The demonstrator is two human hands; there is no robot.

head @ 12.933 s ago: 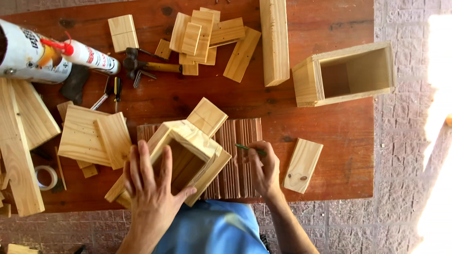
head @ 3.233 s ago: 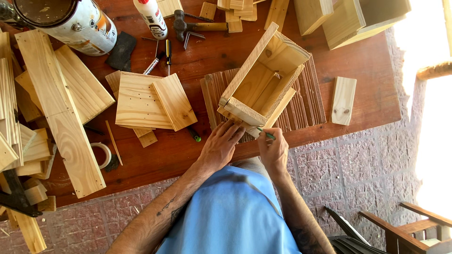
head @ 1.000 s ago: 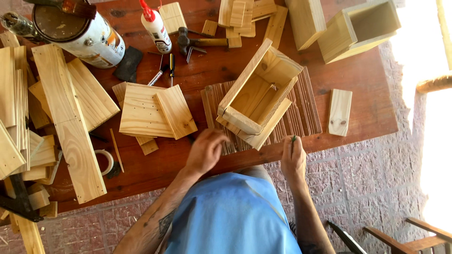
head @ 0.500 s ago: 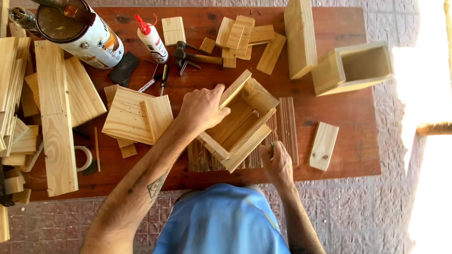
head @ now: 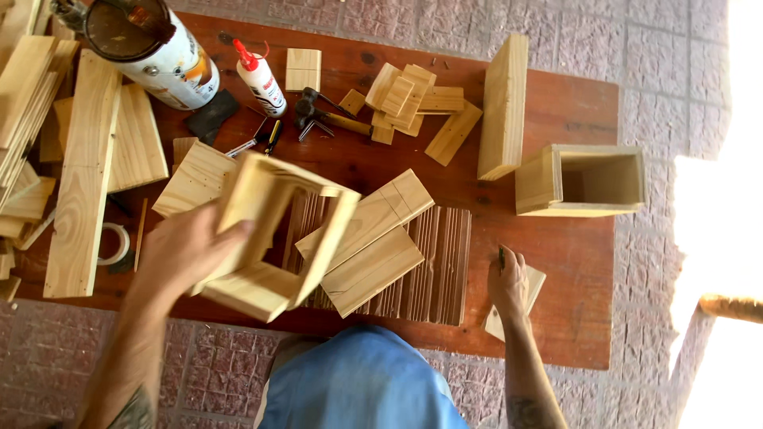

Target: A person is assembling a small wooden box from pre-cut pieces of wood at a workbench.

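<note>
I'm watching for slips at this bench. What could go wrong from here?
The left hand alone holds the wooden box frame up off the table; it might slip and drop onto the loose boards below. The right hand rests on a small board at the table's edge, which could get nudged off.

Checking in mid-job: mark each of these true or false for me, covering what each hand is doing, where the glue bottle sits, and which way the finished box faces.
1. The left hand holds the open wooden frame lifted off the table. True.
2. The right hand grips the hammer. False: it rests on a small flat board; the hammer lies untouched.
3. The glue bottle has a red tip. True.
4. The wooden box at right sits closed. False: its open side shows.
</note>
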